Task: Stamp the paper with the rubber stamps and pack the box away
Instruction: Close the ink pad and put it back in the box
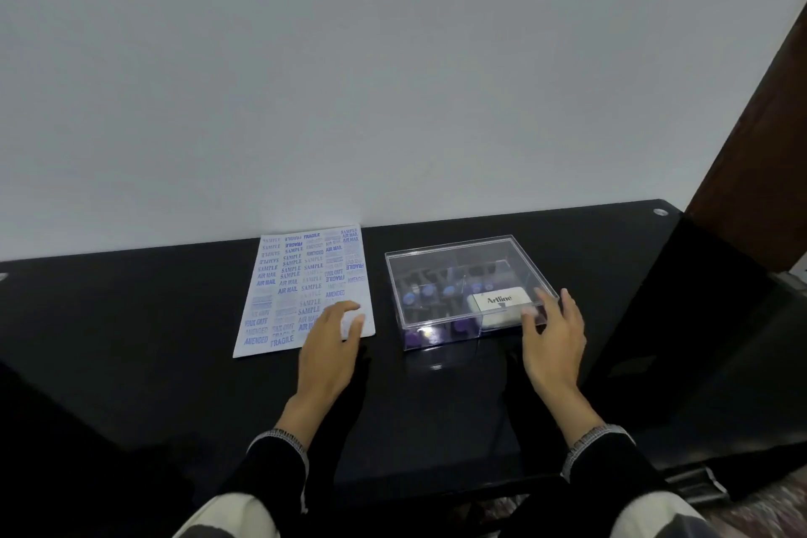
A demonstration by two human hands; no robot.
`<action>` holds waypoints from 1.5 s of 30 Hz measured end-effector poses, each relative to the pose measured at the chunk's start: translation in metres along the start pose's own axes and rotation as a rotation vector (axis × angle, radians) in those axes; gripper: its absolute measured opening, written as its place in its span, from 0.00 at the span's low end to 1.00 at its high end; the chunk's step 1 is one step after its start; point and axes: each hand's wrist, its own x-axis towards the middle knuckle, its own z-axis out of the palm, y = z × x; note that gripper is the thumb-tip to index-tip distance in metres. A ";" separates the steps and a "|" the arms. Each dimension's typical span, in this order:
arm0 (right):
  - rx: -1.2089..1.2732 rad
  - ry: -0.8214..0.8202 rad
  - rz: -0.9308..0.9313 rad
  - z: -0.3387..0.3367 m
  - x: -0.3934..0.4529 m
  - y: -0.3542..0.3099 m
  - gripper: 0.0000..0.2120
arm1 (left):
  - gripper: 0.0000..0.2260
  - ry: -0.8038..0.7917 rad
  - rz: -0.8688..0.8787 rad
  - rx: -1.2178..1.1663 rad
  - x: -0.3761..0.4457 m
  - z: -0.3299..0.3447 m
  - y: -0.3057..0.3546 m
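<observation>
Clear lidded box (469, 288) of purple stamps (430, 290) beside blue-stamped paper (305, 288)

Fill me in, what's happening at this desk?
A person sits at a black table. The paper is already covered in blue stamp marks, and the left hand rests on its near corner. The clear box is lidded, with stamps and the Artline ink pad inside. The right hand touches its near right corner, open.

An office-like desk corner: glossy black desk (131, 319) against a bare white wall (349, 79).
</observation>
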 end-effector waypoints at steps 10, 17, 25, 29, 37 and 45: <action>-0.182 -0.046 -0.291 0.044 -0.047 -0.019 0.21 | 0.14 0.088 -0.158 0.449 -0.008 -0.027 -0.062; -0.182 -0.026 -0.227 0.077 -0.028 -0.052 0.17 | 0.14 0.103 -0.152 0.510 -0.008 -0.026 -0.060; -0.254 -0.181 -0.211 0.117 0.027 -0.094 0.19 | 0.14 0.127 -0.157 0.505 -0.005 -0.023 -0.063; -0.316 -0.241 -0.219 0.129 0.044 -0.105 0.21 | 0.14 0.130 -0.161 0.510 -0.005 -0.022 -0.065; -0.433 -0.330 -0.305 0.137 0.063 -0.108 0.26 | 0.14 0.138 -0.160 0.508 -0.004 -0.021 -0.066; -0.356 -0.494 -0.285 0.129 0.065 -0.104 0.35 | 0.14 0.122 -0.165 0.469 -0.005 -0.022 -0.063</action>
